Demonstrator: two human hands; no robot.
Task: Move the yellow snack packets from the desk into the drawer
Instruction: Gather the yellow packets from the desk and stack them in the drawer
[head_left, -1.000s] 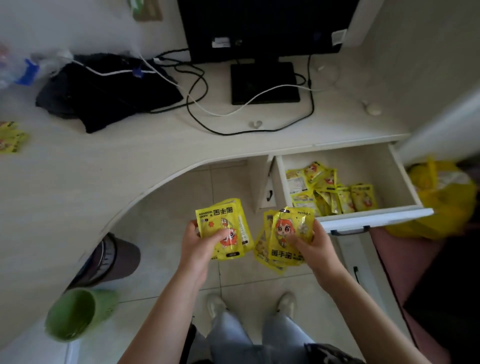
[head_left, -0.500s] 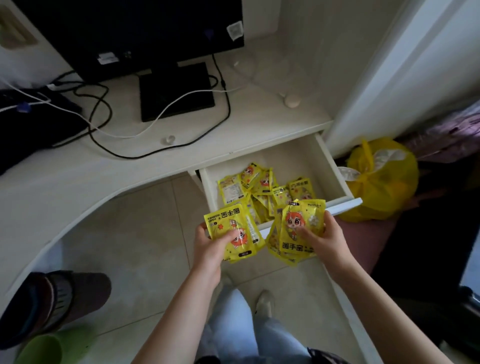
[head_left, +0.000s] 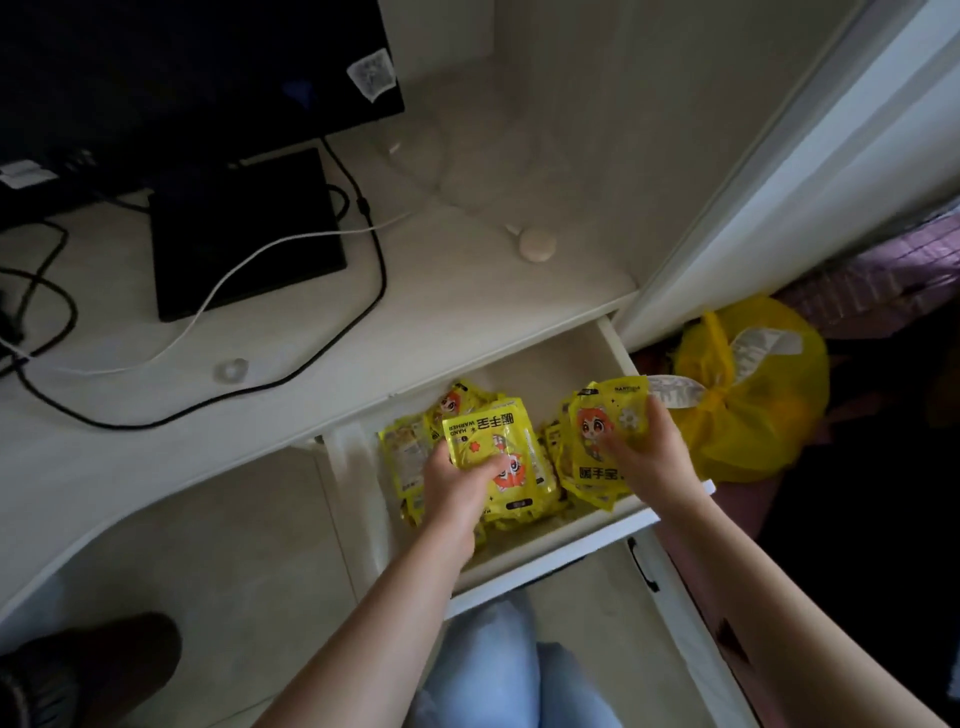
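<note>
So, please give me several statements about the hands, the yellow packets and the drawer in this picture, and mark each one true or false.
1. The drawer is pulled open. True.
2. The left hand holds nothing. False: it grips a yellow packet over the drawer.
3. The right hand grips a bundle of yellow packets. True.
4. Other yellow packets already lie inside the drawer. True.
5. The yellow plastic bag sits on the desk. False: it lies below, to the right of the drawer.
6. The white cable runs into the drawer. False: it lies on the desk, across the black monitor base.
</note>
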